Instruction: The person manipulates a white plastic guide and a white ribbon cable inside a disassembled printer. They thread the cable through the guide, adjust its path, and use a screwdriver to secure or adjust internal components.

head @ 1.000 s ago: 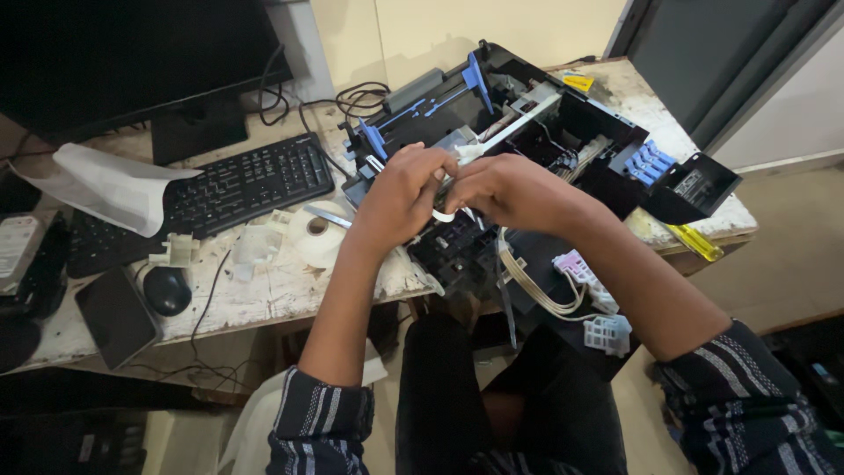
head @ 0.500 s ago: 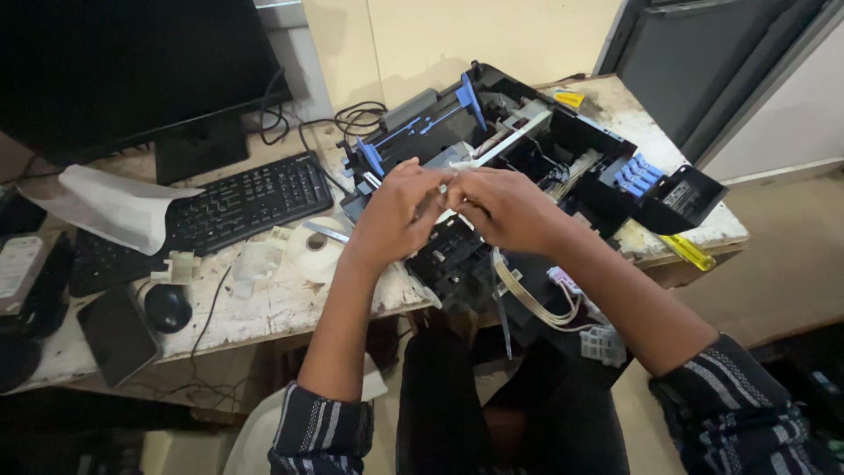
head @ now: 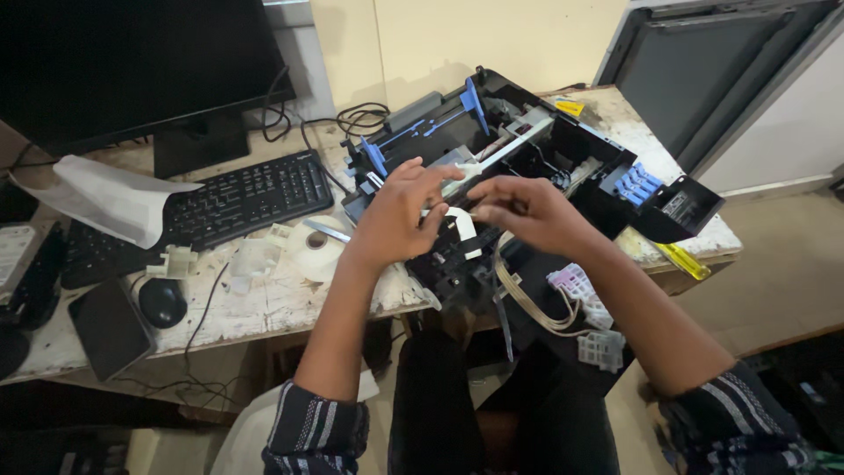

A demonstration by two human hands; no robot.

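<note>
Just left of the left hand (head: pixel 396 220), a roll of white tape (head: pixel 318 251) flat on the worn white tabletop (head: pixel 264 308). Farther left, small white plastic pieces (head: pixel 176 261) (shapes too small to tell). Beyond those, up and left of the hand, a black keyboard (head: pixel 246 198) partly covered by a crumpled white sheet (head: pixel 105 198). Behind the keyboard, a dark monitor (head: pixel 132 62) on its stand. Well left and nearer the body, a black mouse (head: pixel 163 302) just beside a flat dark slab (head: pixel 110 328). Above the hand, coiled black cables (head: pixel 360 114). Far to the right of the right hand (head: pixel 527 211), a yellow-handled tool (head: pixel 681 261) at the table edge.
</note>
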